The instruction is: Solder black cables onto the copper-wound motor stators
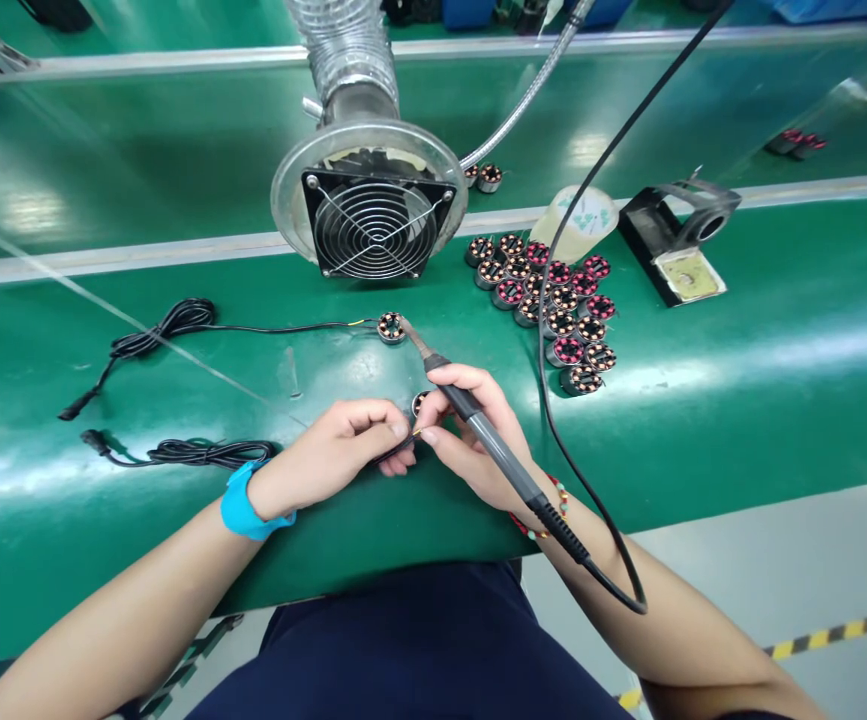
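Note:
My left hand [362,440] is closed, pinching the end of a black cable [208,452] whose coiled length lies to its left. Tucked in my right hand [482,435] is a soldering iron [497,450], its tip slanting away from me. The right thumb and forefinger also pinch at the thin yellow wire end of that cable. Just beyond these fingers sits a small motor stator [419,402], mostly hidden. Farther off, another stator [391,328] stands by the iron's tip; I cannot tell whether they touch. A second coiled cable [185,318] runs to that stator.
A fume extractor fan [377,225] hangs over the back of the green bench [313,540]. To the right stand several stators [553,300] in a cluster, a pale bottle [574,222] and an iron stand with sponge [677,245]. The iron's cord [545,380] loops past my right forearm.

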A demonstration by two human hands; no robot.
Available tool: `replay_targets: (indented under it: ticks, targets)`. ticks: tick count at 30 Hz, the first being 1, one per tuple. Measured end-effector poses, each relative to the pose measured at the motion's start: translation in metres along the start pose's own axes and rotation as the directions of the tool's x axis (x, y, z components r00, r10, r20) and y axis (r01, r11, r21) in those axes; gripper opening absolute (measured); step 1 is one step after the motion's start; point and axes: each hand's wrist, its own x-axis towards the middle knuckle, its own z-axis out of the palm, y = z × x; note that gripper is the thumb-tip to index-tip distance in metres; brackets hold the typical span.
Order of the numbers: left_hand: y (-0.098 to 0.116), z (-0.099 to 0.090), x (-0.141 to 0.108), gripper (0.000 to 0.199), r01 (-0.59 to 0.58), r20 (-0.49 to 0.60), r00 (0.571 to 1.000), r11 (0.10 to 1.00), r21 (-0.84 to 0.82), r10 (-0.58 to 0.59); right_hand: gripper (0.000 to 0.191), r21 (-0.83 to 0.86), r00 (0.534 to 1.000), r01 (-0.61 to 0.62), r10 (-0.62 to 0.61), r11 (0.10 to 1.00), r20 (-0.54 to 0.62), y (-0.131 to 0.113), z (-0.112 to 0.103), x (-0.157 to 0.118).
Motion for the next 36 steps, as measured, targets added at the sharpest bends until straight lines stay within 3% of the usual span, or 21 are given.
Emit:
replay_targets:
  ticks: [3,6,12,18,21,24,28,36]
  targets:
    - [-0.002,-0.001,0.000,0.029,0.107,0.133,0.988,0.978,-0.180,-0.083,0.037,-0.005,0.998,0.051,-0.051,0.999,0.026,-0.003,0.000,-0.001]
    - [-0.002,-0.003,-0.001,0.027,0.111,0.141,0.986,0.975,-0.194,-0.084,0.040,-0.015,0.995,0.092,-0.091,0.996,0.048,-0.004,0.001,-0.002]
    - [-0.003,-0.004,0.003,0.018,0.053,-0.053,0.997,0.999,-0.008,-0.053,0.045,-0.197,0.996,0.090,-0.083,0.976,0.041,-0.003,0.000,0.000]
    - [-0.009,-0.009,0.015,0.019,0.078,-0.280,0.960,0.972,0.223,-0.013,0.031,-0.476,0.988,-0.149,0.115,0.867,-0.100,-0.027,-0.019,0.000]
    - [-0.011,-0.012,0.020,0.020,0.075,-0.305,0.952,0.959,0.273,0.012,0.029,-0.545,0.983,-0.128,0.032,0.829,-0.182,-0.035,-0.020,-0.012]
    - [-0.013,-0.014,0.022,0.020,0.084,-0.310,0.951,0.951,0.299,0.013,0.029,-0.560,0.967,-0.051,-0.101,0.827,-0.236,-0.029,-0.013,-0.028]
    - [-0.016,-0.015,0.024,0.019,0.082,-0.317,0.948,0.939,0.334,0.030,0.024,-0.610,0.945,0.066,-0.246,0.790,-0.217,-0.013,-0.007,-0.043]
    - [-0.014,-0.016,0.025,0.019,0.087,-0.325,0.945,0.926,0.369,0.041,0.016,-0.656,0.956,0.086,-0.248,0.750,-0.159,-0.009,-0.007,-0.044]
